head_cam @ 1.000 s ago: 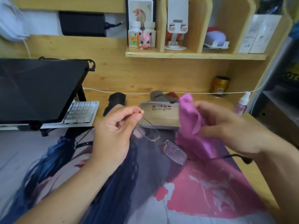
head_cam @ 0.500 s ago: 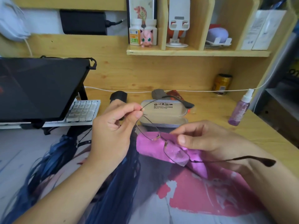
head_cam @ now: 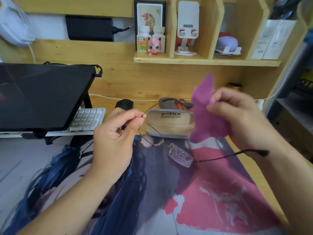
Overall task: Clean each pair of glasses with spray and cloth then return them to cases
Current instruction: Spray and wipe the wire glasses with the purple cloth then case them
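Note:
My left hand [head_cam: 115, 136] pinches the hinge end of thin rimless glasses [head_cam: 180, 154] and holds them above the desk mat. Their right lens is speckled with droplets and one temple sticks out to the right. My right hand [head_cam: 237, 116] grips a purple cloth [head_cam: 205, 119], lifted above and to the right of the glasses, apart from the lens. Behind the glasses an open beige case [head_cam: 169, 126] lies on the desk. The spray bottle is hidden behind my right hand.
A printed desk mat [head_cam: 211, 200] covers the wooden desk. A dark laptop on a stand [head_cam: 42, 97] and a white keyboard [head_cam: 88, 119] stand at the left. Another dark case [head_cam: 124, 106] and more glasses [head_cam: 176, 103] lie behind the open case. A shelf [head_cam: 203, 61] carries small items.
My right hand has lifted the purple cloth up off the lens, from under the glasses to the upper right. The left hand keeps its pinch on the frame.

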